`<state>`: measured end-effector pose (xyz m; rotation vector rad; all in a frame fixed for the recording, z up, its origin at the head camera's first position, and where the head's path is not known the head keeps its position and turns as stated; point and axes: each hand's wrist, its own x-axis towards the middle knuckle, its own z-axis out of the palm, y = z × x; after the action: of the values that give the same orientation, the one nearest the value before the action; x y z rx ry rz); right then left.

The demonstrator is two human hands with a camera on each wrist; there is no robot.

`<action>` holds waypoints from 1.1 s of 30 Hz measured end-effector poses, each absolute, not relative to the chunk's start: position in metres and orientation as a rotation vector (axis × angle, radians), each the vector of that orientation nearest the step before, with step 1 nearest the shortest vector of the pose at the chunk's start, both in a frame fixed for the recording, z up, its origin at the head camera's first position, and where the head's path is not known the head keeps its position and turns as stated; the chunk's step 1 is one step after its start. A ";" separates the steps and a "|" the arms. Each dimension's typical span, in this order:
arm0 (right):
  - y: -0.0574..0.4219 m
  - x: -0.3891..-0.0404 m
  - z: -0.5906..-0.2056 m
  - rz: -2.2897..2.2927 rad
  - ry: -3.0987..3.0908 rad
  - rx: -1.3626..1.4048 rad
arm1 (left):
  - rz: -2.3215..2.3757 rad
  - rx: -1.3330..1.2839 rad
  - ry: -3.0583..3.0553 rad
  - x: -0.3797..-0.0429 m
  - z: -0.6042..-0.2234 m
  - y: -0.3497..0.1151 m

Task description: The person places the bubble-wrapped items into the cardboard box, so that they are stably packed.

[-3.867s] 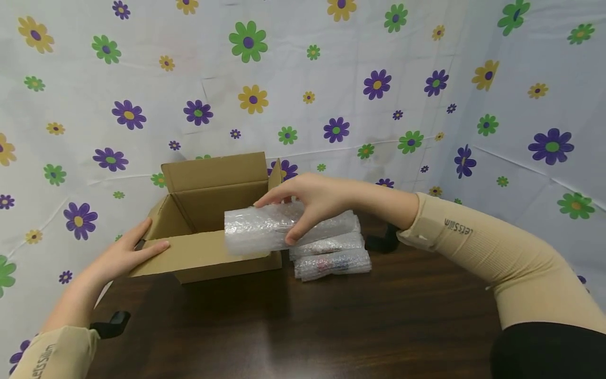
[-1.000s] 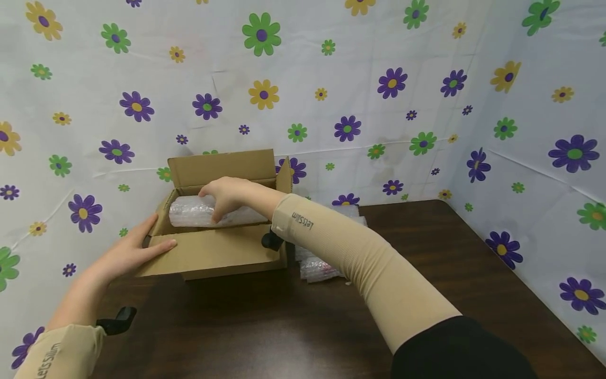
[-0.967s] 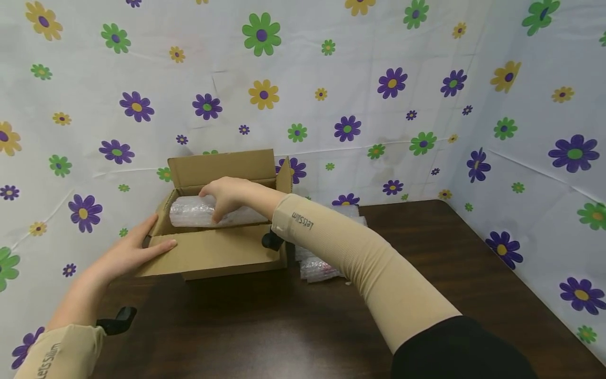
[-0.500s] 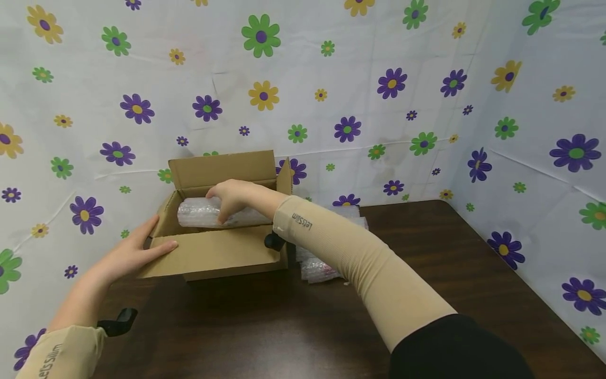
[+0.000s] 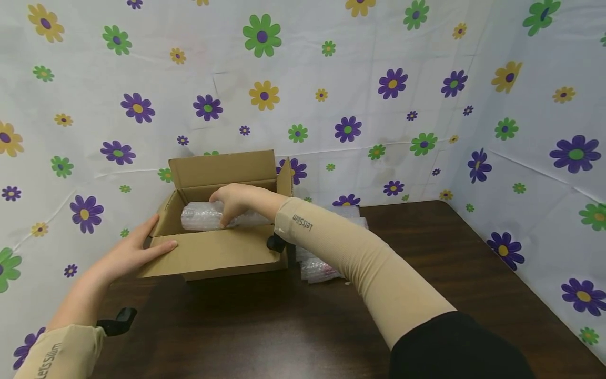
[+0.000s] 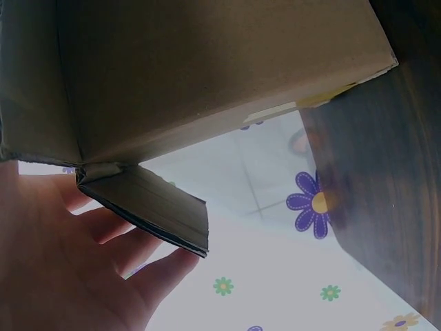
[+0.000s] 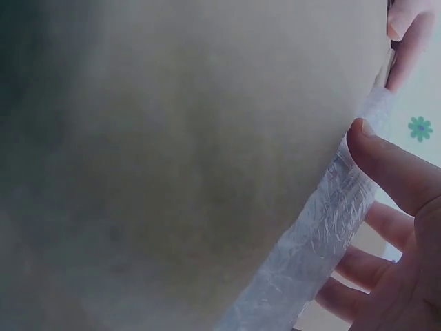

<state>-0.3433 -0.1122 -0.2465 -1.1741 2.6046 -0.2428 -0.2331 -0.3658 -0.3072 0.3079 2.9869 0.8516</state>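
In the head view, an open cardboard box [image 5: 213, 251] stands on the table with its flaps folded outward. My left hand [image 5: 132, 256] holds its front left corner, thumb on the front flap and fingers outside the left one. The left wrist view shows those fingers against a small flap [image 6: 155, 207]. Inside the box opening lies a roll wrapped in bubble wrap [image 5: 201, 216], lengthwise. My right hand [image 5: 233, 201] grips it from above; the right wrist view shows thumb and fingers on either side of the bubble wrap [image 7: 296, 269]. Its contents cannot be made out.
To the box's right lie several more bubble-wrapped bundles [image 5: 319, 269], partly hidden by my right forearm. The dark wooden table [image 5: 426, 252] meets a flower-print cloth [image 5: 322, 68] behind and on the right.
My right hand has carried the roll from above the box's right front edge leftward into the opening. In the last second it has shifted slightly right and lower. The left hand keeps its place.
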 end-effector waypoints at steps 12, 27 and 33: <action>-0.112 -0.343 -0.248 -0.277 2.588 -1.222 | 0.866 0.317 2.986 -0.233 -0.307 -0.367; -0.105 -0.338 -0.245 -0.417 2.505 -1.284 | 0.879 0.309 2.983 -0.233 -0.307 -0.368; -0.094 -0.341 -0.239 -0.496 2.473 -1.312 | 0.882 0.309 2.980 -0.231 -0.307 -0.367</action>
<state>-0.3413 -0.0936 -0.2390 -1.3119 2.4733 -0.4957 -0.2314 -0.3668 -0.3071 0.3092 2.9795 0.8816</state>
